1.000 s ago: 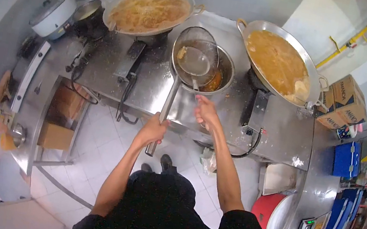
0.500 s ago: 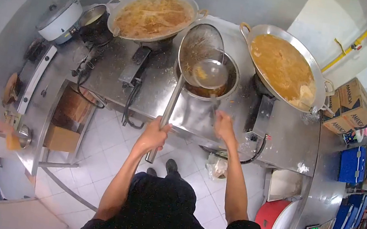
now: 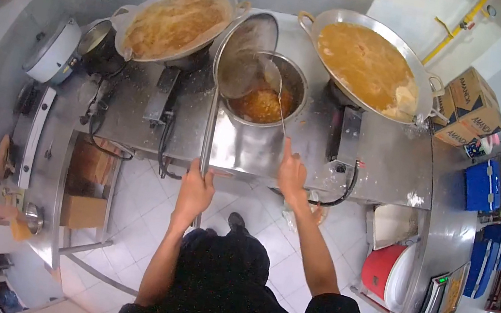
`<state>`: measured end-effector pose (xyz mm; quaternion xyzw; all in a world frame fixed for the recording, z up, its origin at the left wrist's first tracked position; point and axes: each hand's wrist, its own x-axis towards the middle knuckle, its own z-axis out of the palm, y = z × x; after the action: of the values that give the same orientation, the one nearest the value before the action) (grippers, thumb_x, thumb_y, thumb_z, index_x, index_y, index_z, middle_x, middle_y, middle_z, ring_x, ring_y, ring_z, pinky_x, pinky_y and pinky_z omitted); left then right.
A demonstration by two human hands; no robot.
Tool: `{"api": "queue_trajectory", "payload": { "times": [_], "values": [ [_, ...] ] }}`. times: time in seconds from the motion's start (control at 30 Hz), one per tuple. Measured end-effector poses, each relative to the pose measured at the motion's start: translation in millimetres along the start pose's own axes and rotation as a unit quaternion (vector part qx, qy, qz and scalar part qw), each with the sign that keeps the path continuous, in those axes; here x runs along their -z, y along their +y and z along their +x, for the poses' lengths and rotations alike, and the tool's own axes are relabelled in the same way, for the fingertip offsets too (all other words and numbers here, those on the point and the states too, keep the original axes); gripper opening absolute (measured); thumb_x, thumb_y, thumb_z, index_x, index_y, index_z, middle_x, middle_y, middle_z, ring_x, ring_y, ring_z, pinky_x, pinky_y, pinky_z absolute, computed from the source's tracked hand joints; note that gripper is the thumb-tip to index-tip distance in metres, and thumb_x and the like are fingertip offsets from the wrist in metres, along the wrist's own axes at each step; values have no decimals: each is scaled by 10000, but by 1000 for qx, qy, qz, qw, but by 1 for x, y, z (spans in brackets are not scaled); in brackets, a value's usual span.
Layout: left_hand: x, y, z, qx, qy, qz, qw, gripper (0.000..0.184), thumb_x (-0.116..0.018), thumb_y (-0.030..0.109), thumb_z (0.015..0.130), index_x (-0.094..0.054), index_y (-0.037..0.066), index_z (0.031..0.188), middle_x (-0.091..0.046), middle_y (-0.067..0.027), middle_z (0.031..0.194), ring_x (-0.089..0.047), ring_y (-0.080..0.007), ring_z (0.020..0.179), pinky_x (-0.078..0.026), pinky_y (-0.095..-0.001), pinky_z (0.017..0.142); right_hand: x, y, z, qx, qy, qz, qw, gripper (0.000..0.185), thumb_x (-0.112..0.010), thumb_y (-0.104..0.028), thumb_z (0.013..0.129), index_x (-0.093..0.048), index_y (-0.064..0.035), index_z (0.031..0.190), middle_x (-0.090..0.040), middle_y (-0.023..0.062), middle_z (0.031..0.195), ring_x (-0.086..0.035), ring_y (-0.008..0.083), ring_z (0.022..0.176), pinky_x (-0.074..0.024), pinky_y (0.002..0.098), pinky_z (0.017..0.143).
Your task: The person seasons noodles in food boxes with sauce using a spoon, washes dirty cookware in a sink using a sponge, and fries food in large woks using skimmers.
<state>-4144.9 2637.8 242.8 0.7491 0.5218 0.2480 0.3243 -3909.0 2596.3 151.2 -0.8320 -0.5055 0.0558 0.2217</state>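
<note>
My left hand [image 3: 195, 190] is closed around the long metal handle of a large round mesh strainer [image 3: 241, 55]. The strainer head is tilted up over the left side of a steel pot [image 3: 304, 99]. In that pot lie golden-brown crumbs or fried bits [image 3: 266, 105]. My right hand [image 3: 292, 175] grips the thin handle of a metal ladle [image 3: 271, 75], forefinger stretched along it. The ladle's head is turned on its side above the pot, beside the strainer mesh. Whether it touches the mesh I cannot tell.
A wide pan of bubbling oil [image 3: 176, 25] stands at the left, and another [image 3: 365, 66] at the right with pale food at its edge. Burner boxes [image 3: 346, 136] sit in front. Cardboard boxes [image 3: 471, 107] are stacked right; a side counter [image 3: 57, 144] runs left.
The ladle has turned from lying flat with a few bits in it to sideways. The strainer has turned more edge-on and its handle now stands straighter. More of the pot's contents show.
</note>
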Motion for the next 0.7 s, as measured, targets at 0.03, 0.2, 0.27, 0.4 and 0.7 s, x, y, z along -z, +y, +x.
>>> {"api": "queue_trajectory", "payload": {
  "times": [0.03,0.2,0.27,0.4,0.7],
  "values": [
    [6,3,0,-4,-1,-9,1000,321,-523,98,879,-448,-92,1126,-581,-321,755,-571,-492,745,-443,-493,647,-1,7,2,-13,-31,-22,999,582,-480,-15,792,-372,-60,1362,-592,282,818,-613,436,728,-494,494,630],
    [25,3,7,94,-51,-1,994,394,-512,130,900,-420,-88,1215,-592,-262,711,-590,-349,580,-443,-421,556,-10,9,-8,-23,-54,1,998,593,-481,-57,809,-327,-95,1381,-601,270,823,-616,445,709,-504,516,626],
    [14,-20,12,158,-81,-56,982,436,-507,175,917,-401,-76,1257,-586,-184,667,-548,-246,505,-427,-379,493,-26,13,-7,-37,-65,43,996,472,-425,-76,852,-388,-63,1322,-615,274,861,-623,428,749,-504,511,661],
    [15,-46,33,239,-214,-285,903,373,-537,332,924,-443,31,1122,-415,13,574,-372,-76,386,-308,-235,329,-79,4,-1,-75,70,251,963,345,-332,-218,960,-538,22,1098,-602,312,840,-600,475,817,-484,502,711],
    [30,-93,59,258,-427,-481,721,340,-476,297,958,-419,67,1201,-508,-38,715,-510,-140,538,-493,-297,518,-23,-140,0,-317,-15,665,676,350,-458,-354,967,-482,-63,1160,-417,-6,623,-328,46,424,-241,213,324]
  ]
}}
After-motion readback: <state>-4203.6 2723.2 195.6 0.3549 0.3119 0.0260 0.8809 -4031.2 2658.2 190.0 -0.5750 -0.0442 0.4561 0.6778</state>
